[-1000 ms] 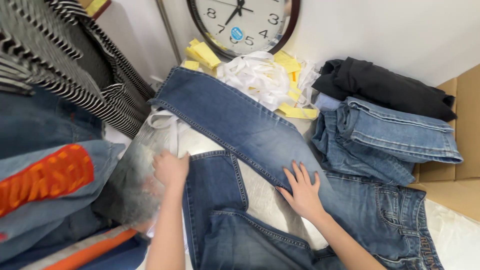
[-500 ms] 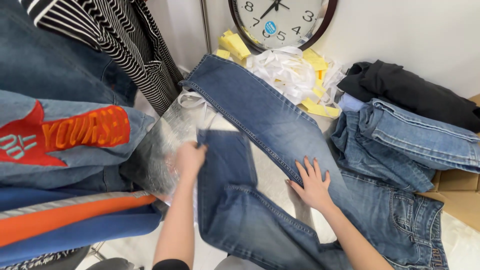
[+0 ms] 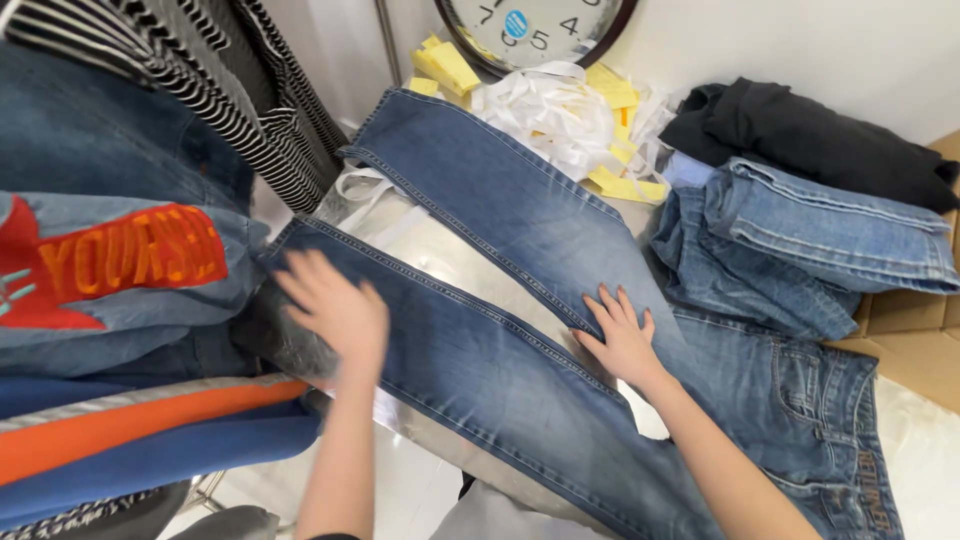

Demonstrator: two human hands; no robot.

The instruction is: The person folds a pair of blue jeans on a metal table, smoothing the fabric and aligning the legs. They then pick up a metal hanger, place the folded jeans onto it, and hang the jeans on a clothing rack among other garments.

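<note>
**Flat palms on spread jeans**

Neither hand grips anything: both lie open, fingers apart, pressed on the jeans (image 3: 520, 300). The right hand (image 3: 622, 338) rests in the fork where the two legs meet, seemingly pinning the cloth to the table (image 3: 420, 240). The left hand (image 3: 335, 308), blurred, lies flat on the nearer leg, forearm reaching straight out. The jeans lie across the table, legs splayed toward the clock (image 3: 530, 25), beside folded jeans (image 3: 800, 240).

Behind your work you have a wall clock (image 3: 535, 30), yellow and white paper scraps (image 3: 560, 110), folded jeans (image 3: 800, 240) under a black garment (image 3: 800, 135), a cardboard box (image 3: 920, 330), and striped clothes (image 3: 190, 90) hanging left.
</note>
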